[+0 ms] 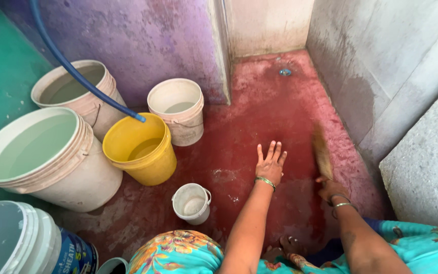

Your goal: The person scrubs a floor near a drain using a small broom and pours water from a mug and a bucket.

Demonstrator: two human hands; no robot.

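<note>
My left hand (270,163) hovers with fingers spread above the wet red floor (259,111), holding nothing. My right hand (331,189) grips a short straw broom (322,151), whose blurred bristles point toward the far wall. Both wrists wear bangles. A small white mug-like pail (192,203) stands on the floor just left of my left forearm. My floral clothing fills the bottom of the view.
Several buckets crowd the left: a yellow one (140,147) with a blue hose (72,66) ending at its rim, white ones (178,109) (72,94), a large one with water (41,157) and a lidded one (21,243). Grey concrete walls (381,66) enclose the right.
</note>
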